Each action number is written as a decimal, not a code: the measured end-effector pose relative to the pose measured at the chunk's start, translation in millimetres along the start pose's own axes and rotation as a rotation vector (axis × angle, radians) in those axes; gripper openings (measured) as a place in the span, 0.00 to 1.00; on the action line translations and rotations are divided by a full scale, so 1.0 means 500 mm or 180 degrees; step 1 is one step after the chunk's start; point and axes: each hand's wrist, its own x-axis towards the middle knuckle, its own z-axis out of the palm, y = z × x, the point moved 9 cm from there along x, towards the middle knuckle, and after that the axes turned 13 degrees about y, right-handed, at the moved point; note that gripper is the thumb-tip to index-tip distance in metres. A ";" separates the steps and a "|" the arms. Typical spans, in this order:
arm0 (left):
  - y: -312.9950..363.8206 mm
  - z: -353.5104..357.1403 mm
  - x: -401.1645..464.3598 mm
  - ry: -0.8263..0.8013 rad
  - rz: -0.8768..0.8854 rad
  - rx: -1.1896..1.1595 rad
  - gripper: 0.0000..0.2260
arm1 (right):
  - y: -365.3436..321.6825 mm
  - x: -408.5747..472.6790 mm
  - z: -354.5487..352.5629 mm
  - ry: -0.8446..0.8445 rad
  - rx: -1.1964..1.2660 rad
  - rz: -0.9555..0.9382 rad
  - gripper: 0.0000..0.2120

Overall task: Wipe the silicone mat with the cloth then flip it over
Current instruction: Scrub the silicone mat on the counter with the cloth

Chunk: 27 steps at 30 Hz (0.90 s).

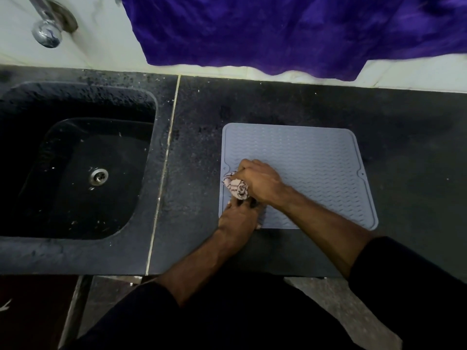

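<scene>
Dark counter (252,109) beside a sink (75,157) carries the mat (316,160), where the right hand (260,181) clutches a balled cloth (236,186) at nine o'clock while the left hand (238,218) pins the seven o'clock corner; firm, overlapping strokes toward three o'clock would clean best.

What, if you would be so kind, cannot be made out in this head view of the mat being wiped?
- Cloth: bunched under the right hand, so its full size is hidden.
- Left hand: its fingertips are tucked beneath the right wrist; its grip is unclear.
- Silicone mat: its near-left corner is covered by both hands; its underside is unseen.
- Tap: cut off by the top edge.
</scene>
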 end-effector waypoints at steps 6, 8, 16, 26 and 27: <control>-0.003 0.013 0.000 -0.0167 0.0046 -0.0042 0.33 | 0.092 -0.022 -0.011 -0.0152 -0.0274 0.0180 0.14; -0.003 0.005 -0.008 -0.0126 -0.0037 -0.0091 0.31 | 0.099 -0.022 -0.012 -0.0183 -0.0243 0.0169 0.13; 0.000 -0.031 -0.012 0.0123 -0.0221 -0.0126 0.29 | -0.019 0.010 0.016 0.0043 -0.0122 -0.0258 0.15; 0.021 -0.045 -0.034 0.0309 -0.0109 0.0186 0.27 | 0.092 -0.011 -0.017 -0.0091 -0.0171 -0.0130 0.13; 0.028 -0.042 -0.038 0.0370 -0.0079 0.0204 0.24 | 0.079 -0.007 -0.020 0.0014 -0.0067 -0.0149 0.14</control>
